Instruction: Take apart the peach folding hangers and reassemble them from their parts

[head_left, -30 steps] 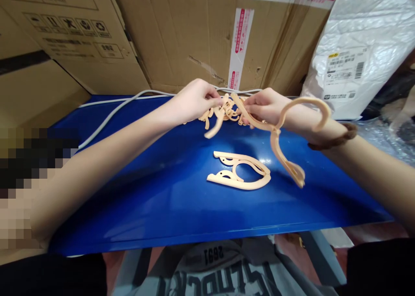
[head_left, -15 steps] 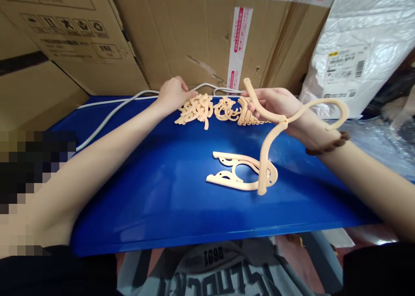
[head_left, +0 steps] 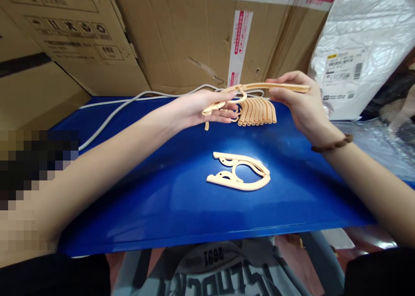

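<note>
A peach-coloured plastic hanger (head_left: 256, 86) is held up between both hands over the back of the blue table. My left hand (head_left: 215, 107) grips its left part, thumb on top and fingers beneath. The right arm of the hanger is pinched in my right hand (head_left: 293, 90). A row of curved pieces (head_left: 257, 111) lies below and between the hands. Small pieces (head_left: 206, 125) show only partly, as my left hand covers most of their piles. Nearer the front, a folded hanger (head_left: 256, 185) lies flat on the table.
The blue table (head_left: 155, 205) has white cables (head_left: 110, 118) along its back left. Behind stand cardboard boxes (head_left: 181, 40). A white parcel bag (head_left: 363, 49) leans at the back right, with clear plastic wrap (head_left: 379, 144) in front of it.
My left hand has moved right from the small-piece pile onto the hanger. My right hand has moved right and turned the hanger, uncovering the row of curved pieces.
</note>
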`<state>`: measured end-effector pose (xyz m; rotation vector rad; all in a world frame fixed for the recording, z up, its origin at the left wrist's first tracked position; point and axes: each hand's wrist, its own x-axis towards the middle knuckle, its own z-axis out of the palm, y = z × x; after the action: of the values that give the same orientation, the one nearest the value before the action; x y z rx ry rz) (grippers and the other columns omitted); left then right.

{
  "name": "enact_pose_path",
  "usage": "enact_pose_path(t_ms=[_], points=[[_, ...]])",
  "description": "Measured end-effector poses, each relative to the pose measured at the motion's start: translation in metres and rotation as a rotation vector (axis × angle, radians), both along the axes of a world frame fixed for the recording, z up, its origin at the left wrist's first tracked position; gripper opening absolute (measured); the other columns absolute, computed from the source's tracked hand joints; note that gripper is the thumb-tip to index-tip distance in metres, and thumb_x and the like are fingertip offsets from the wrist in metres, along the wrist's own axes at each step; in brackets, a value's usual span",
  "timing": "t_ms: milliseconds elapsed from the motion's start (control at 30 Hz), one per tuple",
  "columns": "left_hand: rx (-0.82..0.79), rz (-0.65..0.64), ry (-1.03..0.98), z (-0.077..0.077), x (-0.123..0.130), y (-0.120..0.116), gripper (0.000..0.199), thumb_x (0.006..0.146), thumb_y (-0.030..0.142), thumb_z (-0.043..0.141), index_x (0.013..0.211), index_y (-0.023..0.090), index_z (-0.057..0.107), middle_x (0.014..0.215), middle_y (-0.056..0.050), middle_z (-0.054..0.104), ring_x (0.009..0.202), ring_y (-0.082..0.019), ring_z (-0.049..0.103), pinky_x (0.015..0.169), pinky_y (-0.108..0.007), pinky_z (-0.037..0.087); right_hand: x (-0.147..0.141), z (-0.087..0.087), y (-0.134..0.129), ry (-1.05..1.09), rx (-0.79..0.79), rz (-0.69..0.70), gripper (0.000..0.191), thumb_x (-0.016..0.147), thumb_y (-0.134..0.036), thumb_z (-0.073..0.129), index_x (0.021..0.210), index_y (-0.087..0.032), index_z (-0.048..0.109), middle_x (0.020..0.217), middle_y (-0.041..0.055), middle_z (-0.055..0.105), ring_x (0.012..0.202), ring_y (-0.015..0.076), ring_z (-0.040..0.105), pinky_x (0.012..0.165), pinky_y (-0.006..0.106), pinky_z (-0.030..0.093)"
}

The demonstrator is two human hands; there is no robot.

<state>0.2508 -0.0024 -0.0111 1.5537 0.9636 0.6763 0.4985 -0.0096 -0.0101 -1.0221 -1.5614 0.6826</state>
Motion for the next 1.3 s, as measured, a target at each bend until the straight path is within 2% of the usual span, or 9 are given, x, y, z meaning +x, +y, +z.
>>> enact_pose_path(t_ms=[367, 533, 633, 733, 833, 933, 1067, 1167, 1300], points=[[-0.207, 0.089, -0.243, -0.012, 0.008, -0.003, 0.053, 0.094, 0.011, 0.054, 0.146, 0.013, 0.045, 0.134, -0.014, 0.066, 0.119, -0.02, 0.066, 0.098, -0.027, 0.056, -0.001, -0.008, -0.007, -1.106, 0.179, -0.391, 0.038, 0.095, -0.049, 0.051, 0.103, -0.022, 0.078, 0.092, 0.0105, 0.077, 0.082, 0.0309, 0.069, 0.066, 0.039, 0.044], [-0.198, -0.035, -0.2, -0.012, 0.014, -0.014, 0.056, 0.086, 0.013, 0.059, 0.141, 0.019, 0.05, 0.123, -0.012, 0.068, 0.093, -0.017, 0.07, 0.064, -0.02, 0.057, -0.008, -0.015, -0.013, -1.204, 0.312, -0.337, 0.048, 0.104, -0.044, 0.033, 0.125, -0.019, 0.068, 0.1, 0.0132, 0.075, 0.089, 0.0269, 0.068, 0.068, 0.034, 0.04], [-0.278, -0.09, -0.362, -0.011, 0.02, -0.024, 0.047, 0.075, 0.005, 0.052, 0.121, 0.013, 0.059, 0.097, -0.008, 0.064, 0.057, -0.006, 0.053, 0.038, -0.014, 0.035, -0.015, -0.016, -0.016, -1.248, 0.343, -0.303, 0.044, 0.104, -0.035, 0.031, 0.128, -0.016, 0.064, 0.101, 0.0138, 0.075, 0.086, 0.0254, 0.067, 0.066, 0.032, 0.037], [-0.337, -0.078, -0.428, -0.012, 0.028, -0.032, 0.038, 0.065, -0.003, 0.049, 0.099, 0.013, 0.057, 0.082, -0.001, 0.051, 0.046, -0.002, 0.038, 0.034, -0.014, 0.021, -0.017, -0.013, -0.013, -1.173, 0.268, -0.154, 0.037, 0.102, -0.03, 0.035, 0.11, -0.017, 0.069, 0.091, 0.0099, 0.074, 0.075, 0.0225, 0.064, 0.065, 0.031, 0.037], [-0.201, 0.08, -0.219, -0.014, 0.034, -0.036, 0.04, 0.062, -0.008, 0.047, 0.092, 0.018, 0.053, 0.075, 0.003, 0.045, 0.041, -0.002, 0.035, 0.034, -0.017, 0.017, -0.009, -0.004, -0.001, -1.043, 0.009, -0.033, 0.032, 0.096, -0.022, 0.04, 0.082, -0.017, 0.068, 0.071, 0.0052, 0.068, 0.063, 0.0179, 0.058, 0.061, 0.03, 0.039], [-0.098, 0.175, -0.047, -0.017, 0.034, -0.034, 0.039, 0.067, -0.007, 0.052, 0.093, 0.022, 0.053, 0.07, 0.004, 0.043, 0.041, -0.004, 0.037, 0.036, -0.019, 0.015, 0.011, 0.004, 0.016, -0.97, -0.215, -0.27, 0.028, 0.091, -0.016, 0.043, 0.076, -0.015, 0.067, 0.072, 0.0069, 0.069, 0.057, 0.0147, 0.053, 0.056, 0.028, 0.038], [-0.126, 0.177, -0.077, -0.018, 0.032, -0.026, 0.011, 0.086, 0.027, 0.061, 0.092, 0.02, 0.054, 0.082, -0.001, 0.049, 0.046, -0.005, 0.04, 0.036, -0.019, 0.013, 0.037, -0.001, 0.041, -0.997, -0.235, -0.45, 0.031, 0.093, -0.018, 0.043, 0.079, -0.012, 0.07, 0.081, 0.0159, 0.073, 0.067, 0.0201, 0.062, 0.063, 0.031, 0.043], [-0.19, 0.22, -0.13, -0.017, 0.032, -0.024, 0.029, 0.093, 0.048, 0.051, 0.092, 0.019, 0.053, 0.09, -0.004, 0.051, 0.046, -0.005, 0.036, 0.035, -0.02, 0.012, 0.043, -0.013, 0.06, -1.086, -0.222, -0.504, 0.03, 0.092, -0.021, 0.047, 0.085, -0.01, 0.074, 0.089, 0.0215, 0.074, 0.083, 0.0287, 0.067, 0.074, 0.038, 0.046], [-0.233, 0.257, -0.155, -0.016, 0.032, -0.026, 0.033, 0.094, 0.052, 0.047, 0.091, 0.019, 0.053, 0.088, -0.004, 0.052, 0.048, -0.007, 0.038, 0.035, -0.021, 0.017, 0.038, -0.025, 0.075, -1.206, -0.211, -0.526, 0.034, 0.092, -0.024, 0.049, 0.1, -0.006, 0.077, 0.103, 0.0259, 0.073, 0.095, 0.034, 0.069, 0.078, 0.04, 0.049]])
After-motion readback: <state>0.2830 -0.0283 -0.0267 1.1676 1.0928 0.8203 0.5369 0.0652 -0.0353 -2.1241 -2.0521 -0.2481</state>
